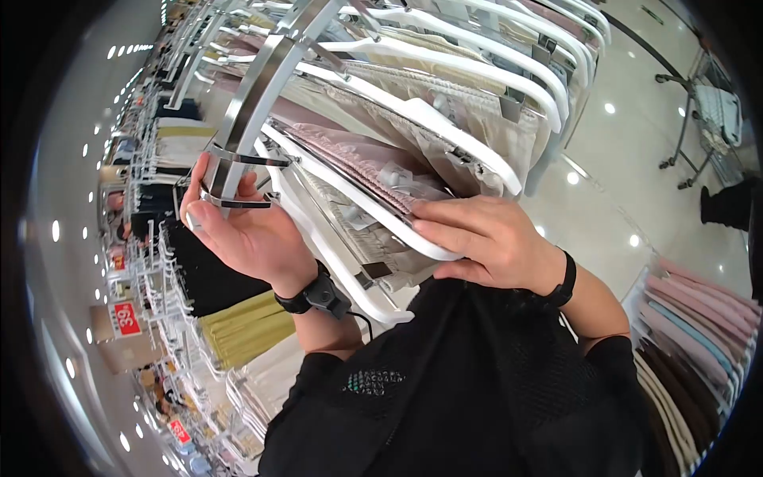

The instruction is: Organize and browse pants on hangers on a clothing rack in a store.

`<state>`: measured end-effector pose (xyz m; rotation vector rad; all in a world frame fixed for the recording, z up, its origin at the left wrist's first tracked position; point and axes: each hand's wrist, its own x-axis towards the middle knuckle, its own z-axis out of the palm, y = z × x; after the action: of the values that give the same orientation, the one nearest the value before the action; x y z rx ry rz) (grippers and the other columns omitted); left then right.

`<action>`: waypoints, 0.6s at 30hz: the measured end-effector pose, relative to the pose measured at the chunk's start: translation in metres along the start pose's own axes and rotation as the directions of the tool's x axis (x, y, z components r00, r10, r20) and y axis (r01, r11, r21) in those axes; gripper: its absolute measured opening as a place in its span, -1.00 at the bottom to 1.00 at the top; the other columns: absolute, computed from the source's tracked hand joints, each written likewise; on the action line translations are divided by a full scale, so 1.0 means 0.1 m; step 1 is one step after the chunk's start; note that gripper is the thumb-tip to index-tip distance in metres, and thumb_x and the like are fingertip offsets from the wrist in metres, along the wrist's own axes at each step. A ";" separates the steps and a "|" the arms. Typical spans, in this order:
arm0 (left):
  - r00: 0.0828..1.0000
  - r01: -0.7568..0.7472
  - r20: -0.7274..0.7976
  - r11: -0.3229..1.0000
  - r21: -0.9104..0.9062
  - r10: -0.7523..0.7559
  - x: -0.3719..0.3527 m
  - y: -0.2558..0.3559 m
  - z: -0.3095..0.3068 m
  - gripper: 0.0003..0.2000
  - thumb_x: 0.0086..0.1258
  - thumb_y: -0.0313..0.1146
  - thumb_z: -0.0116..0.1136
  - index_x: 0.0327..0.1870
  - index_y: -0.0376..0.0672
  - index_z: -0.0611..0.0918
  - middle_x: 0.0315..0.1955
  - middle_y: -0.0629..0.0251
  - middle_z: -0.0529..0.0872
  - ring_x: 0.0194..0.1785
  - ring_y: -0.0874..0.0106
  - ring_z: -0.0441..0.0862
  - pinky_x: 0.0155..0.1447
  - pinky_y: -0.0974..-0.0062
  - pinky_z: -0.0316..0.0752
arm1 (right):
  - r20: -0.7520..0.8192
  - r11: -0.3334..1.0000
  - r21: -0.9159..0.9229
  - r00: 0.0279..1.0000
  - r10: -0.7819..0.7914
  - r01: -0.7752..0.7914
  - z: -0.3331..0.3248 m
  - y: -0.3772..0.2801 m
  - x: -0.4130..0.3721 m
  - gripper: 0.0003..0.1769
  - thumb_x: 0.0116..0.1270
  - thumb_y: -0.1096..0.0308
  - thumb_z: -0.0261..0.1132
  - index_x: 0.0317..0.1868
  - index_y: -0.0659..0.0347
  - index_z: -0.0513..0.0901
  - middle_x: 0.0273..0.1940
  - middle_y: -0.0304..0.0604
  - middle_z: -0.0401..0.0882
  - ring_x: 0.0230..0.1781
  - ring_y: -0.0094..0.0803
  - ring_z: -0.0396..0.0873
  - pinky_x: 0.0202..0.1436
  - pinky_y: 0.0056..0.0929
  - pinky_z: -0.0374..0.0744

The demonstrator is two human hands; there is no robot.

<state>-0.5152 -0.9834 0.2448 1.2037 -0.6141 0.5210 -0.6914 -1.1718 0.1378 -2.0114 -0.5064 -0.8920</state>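
My left hand (242,230) is closed around the metal hook (238,179) of a hanger, right beside the steel clothes rail (266,75). My right hand (485,238) grips the end of a white plastic hanger (358,199) that carries a pale pink garment (358,159) with a tag. Both hands hold this hanger at the front of a tightly packed row of white hangers with beige garments (445,103). A black band sits on each wrist, and black sleeves fill the lower part of the view.
Racks of folded and hanging clothes with red price signs (125,318) run along the left. Stacked pink, blue and brown folded items (699,318) lie at lower right. A wheeled metal rack (699,103) stands on the glossy floor at upper right.
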 end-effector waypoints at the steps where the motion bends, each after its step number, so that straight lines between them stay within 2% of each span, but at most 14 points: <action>1: 1.000 -0.012 0.009 0.999 0.044 0.012 0.03 0.00 -0.03 -0.54 0.74 0.00 0.01 0.26 -0.28 0.54 0.25 0.07 0.68 -0.09 0.42 0.70 -0.02 0.47 0.67 | 0.041 1.000 0.000 0.999 -0.029 0.029 -0.05 0.04 -0.01 -0.43 0.37 0.08 0.54 0.27 0.22 0.69 0.22 0.04 0.73 0.05 -0.05 0.80 -0.02 -0.22 0.75; 2: 1.000 -0.024 0.015 0.996 0.088 0.023 0.06 -0.01 -0.09 -0.54 0.74 0.00 0.01 0.26 -0.28 0.53 0.25 0.05 0.68 -0.09 0.42 0.71 -0.02 0.48 0.67 | 0.039 0.999 0.017 0.998 -0.043 0.043 -0.09 0.07 -0.02 -0.43 0.37 0.08 0.54 0.27 0.22 0.69 0.22 0.04 0.73 0.05 -0.05 0.80 -0.02 -0.22 0.75; 4: 0.996 -0.005 0.092 0.994 0.110 -0.005 0.07 -0.01 -0.27 -0.55 0.74 -0.02 0.01 0.27 -0.29 0.52 0.30 0.01 0.66 0.01 0.40 0.75 0.00 0.47 0.70 | -0.068 0.993 0.084 0.995 -0.073 0.079 -0.18 0.06 -0.08 -0.48 0.21 0.28 0.59 0.19 0.15 0.75 0.23 0.01 0.70 0.05 -0.13 0.78 -0.13 -0.29 0.77; 5: 0.997 -0.019 0.073 0.991 0.131 0.009 0.05 -0.01 -0.27 -0.55 0.74 -0.02 0.01 0.27 -0.30 0.52 0.30 -0.01 0.66 0.00 0.39 0.76 0.03 0.45 0.71 | -0.107 0.989 0.021 0.984 -0.144 0.148 -0.27 0.05 -0.09 -0.60 0.28 0.30 0.57 0.11 0.13 0.78 0.21 0.08 0.70 0.06 -0.15 0.78 -0.20 -0.36 0.75; 6: 0.998 -0.028 0.062 0.988 0.151 0.019 0.04 0.00 -0.24 -0.55 0.74 -0.02 0.00 0.27 -0.30 0.52 0.30 -0.03 0.65 -0.01 0.38 0.76 0.06 0.43 0.71 | -0.102 0.988 0.042 0.984 -0.143 0.148 -0.38 0.07 -0.09 -0.60 0.28 0.30 0.57 0.11 0.13 0.78 0.21 0.08 0.70 0.06 -0.15 0.78 -0.20 -0.36 0.75; 8: 0.999 -0.016 0.036 0.990 0.143 0.011 0.07 -0.04 -0.18 -0.55 0.73 -0.04 0.00 0.26 -0.30 0.52 0.29 -0.05 0.66 0.02 0.35 0.76 0.11 0.39 0.72 | -0.252 0.938 -0.160 0.906 -0.340 0.307 -0.53 0.10 -0.10 -0.54 0.32 0.29 0.57 0.19 0.18 0.73 0.25 0.13 0.67 0.15 -0.12 0.75 -0.10 -0.33 0.75; 9: 1.000 -0.015 0.005 0.994 0.112 0.014 0.09 -0.05 -0.17 -0.56 0.71 -0.06 -0.01 0.25 -0.31 0.52 0.28 -0.08 0.66 0.05 0.31 0.77 0.16 0.34 0.72 | -0.253 0.941 -0.152 0.908 -0.333 0.303 -0.50 0.12 -0.11 -0.54 0.32 0.29 0.57 0.19 0.18 0.73 0.25 0.13 0.67 0.15 -0.12 0.75 -0.10 -0.33 0.75; 11: 0.999 -0.017 -0.028 0.998 0.059 0.018 0.13 -0.10 -0.16 -0.58 0.69 -0.08 -0.01 0.24 -0.29 0.53 0.26 -0.09 0.67 0.10 0.28 0.77 0.21 0.28 0.71 | -0.374 0.951 -0.265 0.893 -0.252 0.158 -0.46 0.24 -0.08 -0.40 0.36 0.23 0.57 0.33 0.27 0.62 0.32 0.17 0.62 0.23 -0.02 0.70 0.11 -0.23 0.71; 12: 0.998 -0.013 -0.059 1.000 0.012 0.014 0.13 -0.10 -0.14 -0.60 0.67 -0.10 -0.01 0.23 -0.28 0.54 0.25 -0.11 0.68 0.16 0.24 0.76 0.25 0.23 0.70 | -0.365 0.952 -0.257 0.895 -0.257 0.168 -0.45 0.32 -0.04 -0.40 0.36 0.23 0.57 0.33 0.27 0.62 0.32 0.17 0.62 0.23 -0.02 0.70 0.11 -0.23 0.71; 14: 0.994 0.004 -0.106 1.000 -0.019 -0.006 0.08 -0.08 -0.07 -0.63 0.64 -0.12 -0.02 0.21 -0.22 0.55 0.24 -0.10 0.69 0.22 0.20 0.75 0.29 0.17 0.68 | -0.303 0.996 0.008 0.949 0.083 -0.085 -0.33 0.44 0.03 -0.26 0.36 0.16 0.58 0.43 0.32 0.52 0.36 0.21 0.58 0.27 0.06 0.65 0.29 -0.14 0.63; 15: 0.994 0.014 -0.106 0.999 -0.030 -0.017 0.09 -0.08 -0.07 -0.64 0.65 -0.10 -0.03 0.20 -0.18 0.55 0.25 -0.08 0.69 0.22 0.19 0.75 0.29 0.15 0.68 | -0.296 0.985 0.123 0.943 0.154 -0.122 -0.27 0.47 0.05 -0.26 0.39 0.12 0.56 0.43 0.35 0.53 0.36 0.24 0.57 0.28 0.11 0.64 0.34 -0.11 0.60; 16: 0.994 0.023 -0.104 0.999 -0.044 -0.028 0.10 -0.09 -0.07 -0.64 0.65 -0.09 -0.05 0.20 -0.15 0.56 0.25 -0.06 0.69 0.21 0.19 0.75 0.30 0.13 0.67 | -0.287 0.983 0.136 0.944 0.161 -0.126 -0.25 0.49 0.06 -0.26 0.39 0.12 0.56 0.43 0.35 0.53 0.36 0.24 0.57 0.28 0.11 0.64 0.34 -0.11 0.60; 17: 0.996 0.011 -0.093 0.999 0.033 -0.008 0.11 -0.10 -0.09 -0.58 0.62 -0.07 -0.04 0.23 -0.18 0.63 0.15 0.14 0.75 0.23 0.14 0.72 0.40 0.02 0.61 | -0.240 0.979 0.157 0.957 0.165 -0.129 -0.25 0.51 0.08 -0.26 0.40 0.11 0.55 0.43 0.34 0.53 0.36 0.24 0.58 0.29 0.10 0.64 0.33 -0.12 0.61; 18: 0.995 0.007 -0.097 0.999 0.033 -0.004 0.12 -0.11 -0.08 -0.58 0.62 -0.07 -0.04 0.23 -0.18 0.63 0.15 0.14 0.75 0.23 0.14 0.72 0.40 0.02 0.61 | -0.197 0.977 0.171 0.967 0.159 -0.126 -0.28 0.53 0.11 -0.27 0.42 0.10 0.54 0.43 0.34 0.53 0.36 0.24 0.58 0.30 0.08 0.63 0.33 -0.13 0.61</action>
<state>-0.4978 -0.9783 0.2434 1.2036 -0.5211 0.5839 -0.6616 -1.2242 0.1277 -1.7624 -0.2989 -0.9326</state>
